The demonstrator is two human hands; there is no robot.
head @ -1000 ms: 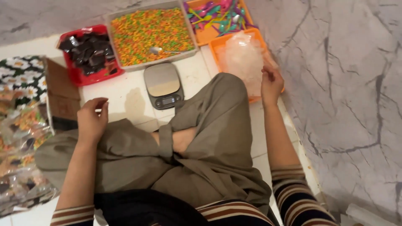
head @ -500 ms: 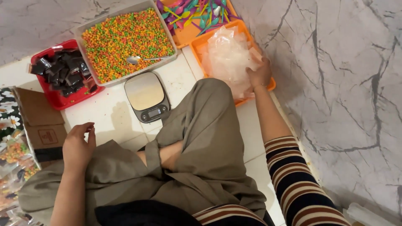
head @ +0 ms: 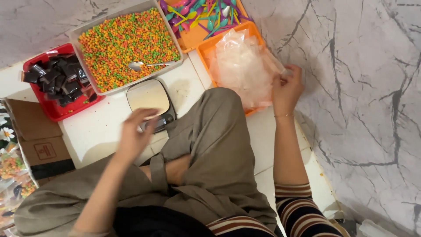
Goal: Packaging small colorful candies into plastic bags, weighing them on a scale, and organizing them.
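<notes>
- Head view, only view. Person sits cross-legged on a white floor, olive trousers, striped sleeves at 6 o'clock.
- Right hand (head: 287, 90): at 2 o'clock from frame centre, fingers pinched on the edge of a clear plastic bag (head: 280, 70) at the right rim of the orange tray (head: 204, 55). Narrow grip, holding the bag edge.
- Pile of clear bags (head: 241, 66) fills that orange tray, at 1 o'clock from centre. The pinched bag sits at the pile's 3 o'clock side.
- Left hand (head: 133, 136): at 9 o'clock from centre, motion-blurred, fingers loosely spread, palm down. Holds nothing that I can see. Fingertips overlap the near edge of the kitchen scale (head: 149, 98); contact or just above, can't tell.
- Scale: steel platter, small display on its near edge, partly hidden by the left hand. Sits at 11 o'clock from centre, between the knee and the big tray.
- Grey tray of mixed orange/green/yellow candy pellets (head: 118, 44) at 11 o'clock, just behind the scale. Metal spoon (head: 142, 66) lies in it on the near side, bowl pointing to 9 o'clock.
- Red tray (head: 55, 112) at 10 o'clock, touching the grey tray's left side, holds dark wrapped pieces (head: 55, 79).
- Second orange tray (head: 193, 41) at 12 o'clock, full of coloured plastic spoons (head: 201, 13), butted against the bag tray.
- Cardboard box (head: 37, 140) at 9 o'clock on the left edge; filled candy packets (head: 13, 169) beside it at 8 o'clock.
- Grey-veined marble slab (head: 359, 87) fills the 3 o'clock side.
</notes>
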